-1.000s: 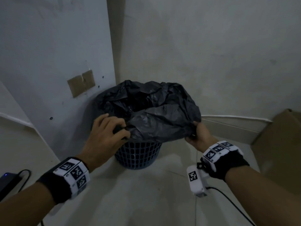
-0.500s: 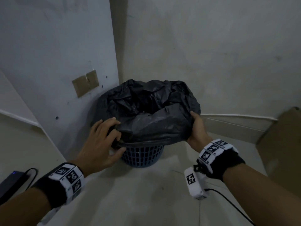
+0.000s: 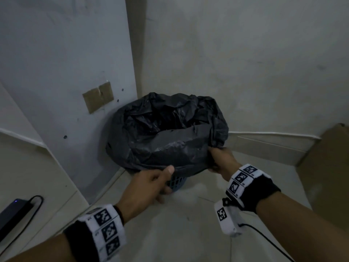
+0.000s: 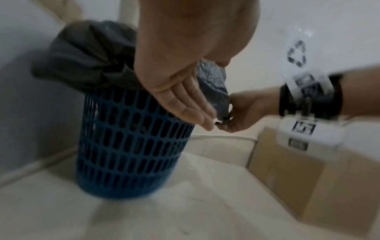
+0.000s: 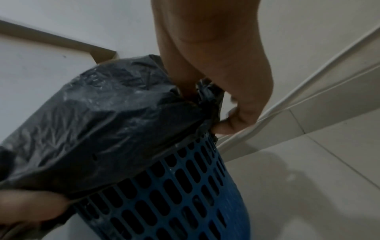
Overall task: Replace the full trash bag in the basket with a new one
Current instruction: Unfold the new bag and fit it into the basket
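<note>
A black trash bag (image 3: 166,140) lines a blue perforated basket (image 3: 177,183) that stands in the wall corner. The bag's mouth is open and its hem is folded down over the rim. My right hand (image 3: 221,159) grips a bunch of the hem at the basket's right side; the right wrist view shows the fingers (image 5: 236,116) curled round the bag (image 5: 102,121). My left hand (image 3: 151,184) is at the front of the basket (image 4: 127,146), thumb against the lower hem. Its fingers (image 4: 185,105) are straight in the blurred left wrist view.
A brown cardboard box (image 3: 328,167) stands on the floor to the right. At the lower left, a black device with a cable (image 3: 13,214) lies by the wall. Walls close off the basket behind and on its left. Pale floor tiles lie in front.
My left hand has let go of the bag's left rim and moved right to the front of the basket. My right hand has drawn the hem lower on the right side.
</note>
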The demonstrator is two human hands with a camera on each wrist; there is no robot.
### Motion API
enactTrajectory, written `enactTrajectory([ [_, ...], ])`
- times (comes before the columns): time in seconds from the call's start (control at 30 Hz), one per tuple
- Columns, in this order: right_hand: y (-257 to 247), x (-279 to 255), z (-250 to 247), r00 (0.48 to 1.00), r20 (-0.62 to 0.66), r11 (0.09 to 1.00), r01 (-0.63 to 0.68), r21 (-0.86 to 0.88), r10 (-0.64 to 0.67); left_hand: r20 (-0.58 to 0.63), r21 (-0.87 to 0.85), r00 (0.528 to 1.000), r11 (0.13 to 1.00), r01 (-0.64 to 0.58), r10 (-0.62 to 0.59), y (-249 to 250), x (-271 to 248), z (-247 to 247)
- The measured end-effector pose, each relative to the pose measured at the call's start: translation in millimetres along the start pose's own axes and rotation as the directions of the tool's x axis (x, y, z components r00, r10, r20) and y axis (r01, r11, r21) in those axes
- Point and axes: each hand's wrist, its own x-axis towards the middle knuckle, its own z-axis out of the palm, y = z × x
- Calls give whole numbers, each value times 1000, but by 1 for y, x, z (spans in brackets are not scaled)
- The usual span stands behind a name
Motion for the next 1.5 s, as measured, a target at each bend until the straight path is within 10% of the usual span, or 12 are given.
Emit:
enactTrajectory([
  [0.07,-8,3,-4,965,-166,978,206,12,-201,114,-299,958,911,284,-261,15,1,6],
  [0.17,-21,0,-6,863,-127,870,474,-132,-489,269,-535,915,744,402,-301,25,8,6],
  [0.5,11,-29,30,768,208,679,635,-368,-605,25,-720,954,657,224,-298,12,26,-4],
  [0.73,1,-18,46,891,-18,891,453,-32,-453,-203,-674,950,738,41,-238,4,27,-5],
  [0.9,-7,-11,39,971,-11,953,235,192,-237,-33,-641,970,750,163,-239,4,25,-5],
  [1.13,-12,-18,45,960,0,959,281,33,-282,135,-583,961,765,275,-243,12,23,7],
  [1.5,-32,-17,31,982,110,925,104,364,-154,-98,-778,936,612,140,-338,19,27,3],
])
